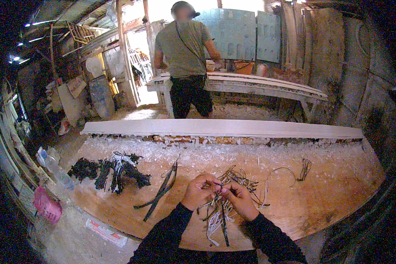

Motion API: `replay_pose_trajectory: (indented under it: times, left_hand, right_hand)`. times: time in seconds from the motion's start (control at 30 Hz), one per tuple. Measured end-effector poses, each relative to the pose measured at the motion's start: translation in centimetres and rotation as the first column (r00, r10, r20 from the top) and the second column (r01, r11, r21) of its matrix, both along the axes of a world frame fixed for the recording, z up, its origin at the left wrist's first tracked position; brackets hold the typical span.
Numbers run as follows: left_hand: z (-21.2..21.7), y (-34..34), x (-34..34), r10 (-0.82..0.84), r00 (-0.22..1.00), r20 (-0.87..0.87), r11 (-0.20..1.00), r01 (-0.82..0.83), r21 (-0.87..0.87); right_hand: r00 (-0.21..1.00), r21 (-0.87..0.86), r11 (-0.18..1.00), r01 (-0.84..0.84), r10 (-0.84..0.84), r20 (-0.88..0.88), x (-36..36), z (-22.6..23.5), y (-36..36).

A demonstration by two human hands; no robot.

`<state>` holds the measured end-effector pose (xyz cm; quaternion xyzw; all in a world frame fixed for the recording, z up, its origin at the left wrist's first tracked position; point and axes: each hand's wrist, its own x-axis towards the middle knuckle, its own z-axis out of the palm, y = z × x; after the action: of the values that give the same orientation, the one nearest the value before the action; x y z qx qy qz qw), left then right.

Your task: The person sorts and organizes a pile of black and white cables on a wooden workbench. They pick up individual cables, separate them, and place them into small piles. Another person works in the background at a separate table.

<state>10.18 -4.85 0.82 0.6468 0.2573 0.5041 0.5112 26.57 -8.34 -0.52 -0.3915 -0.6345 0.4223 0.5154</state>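
- At the near edge of the bench [330, 193], both hands meet over a loose bundle of thin strips [220, 207], pale and dark, that fans out below and behind the fingers.
- The left hand [199, 190] is curled, fingertips pinched on the strips near the top of the bundle.
- The right hand [240, 199] is pinched on the same strips, touching the left.
- The strips look light, limp and springy; they will likely splay and slip unless gripped close together, so the gathered upper end is the place to hold, not the loose tails.
- A dark strip [160, 191] lies to the left; a tied dark heap [112, 169] lies further left.
- A long white moulding [224, 128] lies across the far side; a person [185, 57] stands beyond it.
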Motion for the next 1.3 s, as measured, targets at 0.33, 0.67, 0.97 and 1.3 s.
replay_pose_trajectory:
  times: [0.33,0.67,0.97,1.3]
  left_hand:
    - [0.2,-0.2,0.0,0.061,0.997,0.04,0.998,-0.06,-0.03]
    - [-0.9,0.5,-0.1,0.119,0.992,-0.038,0.988,-0.115,0.1]
    - [-0.2,-0.1,-0.2,0.102,0.992,-0.07,0.99,-0.094,0.107]
    - [0.3,-0.5,0.0,0.065,0.988,-0.139,0.997,-0.059,0.044]
  right_hand:
    - [0.954,0.314,0.926,0.212,-0.266,0.14,-0.3,1.4,-0.7]
    - [0.923,0.412,0.875,0.255,-0.346,0.165,-0.4,2.6,-1.2]
    - [0.856,0.492,0.82,0.292,-0.454,0.247,-0.4,3.0,-1.7]
    - [0.9,0.449,0.853,0.266,-0.387,0.202,-0.9,3.5,-1.7]
